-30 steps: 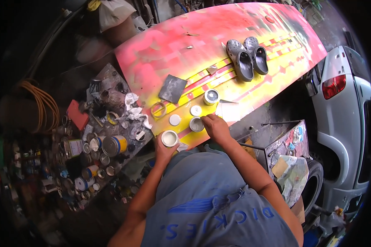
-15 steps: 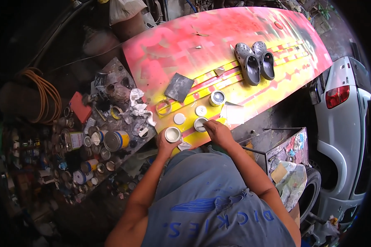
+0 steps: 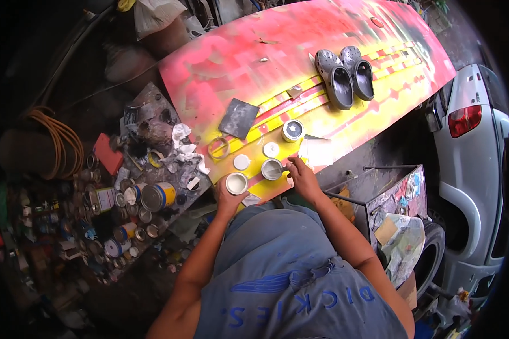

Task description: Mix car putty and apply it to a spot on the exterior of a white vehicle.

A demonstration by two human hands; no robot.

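My left hand (image 3: 225, 199) is wrapped round an open round tub (image 3: 237, 183) with whitish contents, at the near edge of the painted panel. My right hand (image 3: 304, 181) pinches a short, thin stirring tool (image 3: 283, 169). Its far end dips into an open can (image 3: 270, 169) of greyish-white stuff standing on the panel; the exact kind of tool is too small to tell. Two white round lids (image 3: 242, 162) (image 3: 271, 149) lie just beyond the containers. Behind them stands another can (image 3: 293, 130) with a dark and pale top.
The pink and yellow panel (image 3: 220, 68) carries clogs (image 3: 341, 85), a dark square sheet (image 3: 238, 118), a tape ring (image 3: 218, 148) and white paper (image 3: 316, 151). Left is a cluttered bench with paint cans (image 3: 157, 196). At right are a metal-framed stand (image 3: 396, 195), a tire (image 3: 430, 248) and a silver car (image 3: 464, 169).
My right hand has drawn slightly right from the can's rim, so more of the stirring tool shows. My left hand still holds the tub. The whole view has shifted a little.
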